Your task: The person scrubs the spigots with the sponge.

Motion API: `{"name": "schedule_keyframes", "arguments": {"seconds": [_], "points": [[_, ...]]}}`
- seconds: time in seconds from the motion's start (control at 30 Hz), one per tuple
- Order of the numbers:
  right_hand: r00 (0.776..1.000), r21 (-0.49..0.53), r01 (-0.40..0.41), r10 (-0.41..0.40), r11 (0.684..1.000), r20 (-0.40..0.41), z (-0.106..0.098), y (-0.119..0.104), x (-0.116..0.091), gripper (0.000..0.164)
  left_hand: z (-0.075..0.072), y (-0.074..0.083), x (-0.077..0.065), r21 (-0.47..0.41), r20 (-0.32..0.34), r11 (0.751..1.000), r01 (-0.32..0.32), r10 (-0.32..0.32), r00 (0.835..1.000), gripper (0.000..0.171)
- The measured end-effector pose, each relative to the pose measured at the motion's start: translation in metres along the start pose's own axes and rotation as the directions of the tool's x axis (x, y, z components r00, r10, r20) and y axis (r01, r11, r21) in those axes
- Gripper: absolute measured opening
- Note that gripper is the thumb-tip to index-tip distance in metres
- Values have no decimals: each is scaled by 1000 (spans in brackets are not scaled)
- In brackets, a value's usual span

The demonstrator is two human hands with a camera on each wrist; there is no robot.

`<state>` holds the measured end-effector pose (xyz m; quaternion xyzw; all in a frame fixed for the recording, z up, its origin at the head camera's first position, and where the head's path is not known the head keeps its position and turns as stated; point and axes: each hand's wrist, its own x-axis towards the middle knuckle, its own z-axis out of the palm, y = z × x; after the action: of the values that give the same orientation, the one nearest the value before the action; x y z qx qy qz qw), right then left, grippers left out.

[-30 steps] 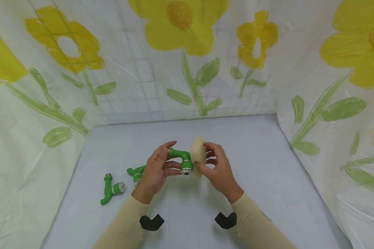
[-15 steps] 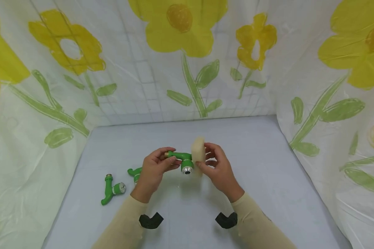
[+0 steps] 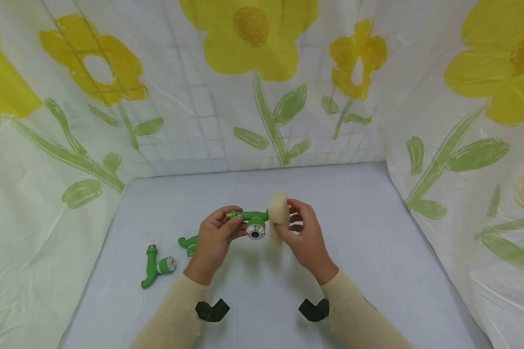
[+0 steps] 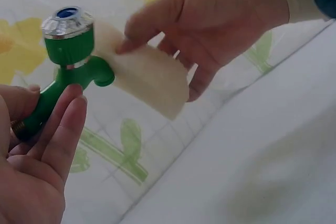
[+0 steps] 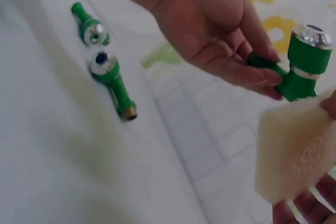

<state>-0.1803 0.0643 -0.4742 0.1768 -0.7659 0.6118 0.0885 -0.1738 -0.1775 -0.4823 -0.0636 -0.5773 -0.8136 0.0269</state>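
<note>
Above the table, my left hand (image 3: 216, 242) pinches a green faucet (image 3: 250, 216) by its pipe, near the brass threaded end. The faucet's silver knob with a blue centre faces toward me in the head view; in the left wrist view the knob (image 4: 67, 22) shows from the side. My right hand (image 3: 305, 237) grips a cream-coloured sponge (image 3: 279, 213) between thumb and fingers. The sponge stands on edge against the faucet's spout end, and in the right wrist view the sponge (image 5: 294, 145) covers part of that spout.
Two more green faucets lie on the pale table (image 3: 353, 203): one faucet (image 3: 152, 266) at the left, another faucet (image 3: 189, 245) partly hidden behind my left hand. A white curtain (image 3: 166, 140) with yellow flowers surrounds the table's back and sides.
My left hand has shifted its grip along the pipe and turned the faucet, so its knob swings from pointing down to facing me. The sponge stays nearly in place.
</note>
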Motion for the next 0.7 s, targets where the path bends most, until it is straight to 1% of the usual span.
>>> {"name": "schedule_keyframes", "arguments": {"seconds": [0.07, 0.13, 0.17, 0.23, 0.27, 0.33, 0.43, 0.5, 0.53, 0.6, 0.63, 0.7], "points": [[999, 36, 12, -14, 999, 51, 1, -3, -4, 61, 0, -1, 1, 2, -22, 1000, -6, 6, 1000, 18], [991, 57, 62, -68, 996, 119, 2, -8, -8, 61, 0, -3, 2, -4, -40, 1000, -5, 4, 999, 17], [985, 58, 87, -95, 994, 145, 2, -11, -10, 61, 0, -3, 2, -5, -46, 1000, -4, 3, 999, 16], [977, 41, 130, -135, 991, 167, 3, -14, -10, 61, 0, -5, 2, -13, -51, 1000, 4, -4, 999, 16], [977, 24, 140, -142, 990, 162, 3, -14, -9, 61, 0, -5, 2, -19, -47, 1000, 10, -11, 999, 16], [988, -33, 118, -114, 992, 107, 2, -12, -5, 62, -1, -6, 1, -37, -32, 999, 20, -21, 999, 17], [1000, -85, 23, -22, 996, 21, 0, -5, 0, 62, -1, -6, 0, -51, -16, 998, 31, -31, 999, 21], [1000, -88, -9, 10, 996, 14, -1, -2, 0, 63, -1, -6, 1, -48, -15, 998, 37, -38, 999, 21], [999, -82, -10, 12, 997, 32, 0, -2, -1, 63, -1, -6, 1, -41, -23, 998, 39, -40, 999, 20], [994, -60, 35, -29, 998, 105, 1, -5, -3, 62, -1, -6, 2, -27, -39, 999, 42, -43, 998, 19], [987, -52, 79, -71, 995, 143, 1, -7, -4, 62, -2, -6, 3, -20, -43, 999, 45, -46, 998, 18], [967, -46, 171, -159, 984, 200, 1, -12, -4, 63, -3, -6, 4, -8, -43, 999, 44, -44, 998, 17]]}}
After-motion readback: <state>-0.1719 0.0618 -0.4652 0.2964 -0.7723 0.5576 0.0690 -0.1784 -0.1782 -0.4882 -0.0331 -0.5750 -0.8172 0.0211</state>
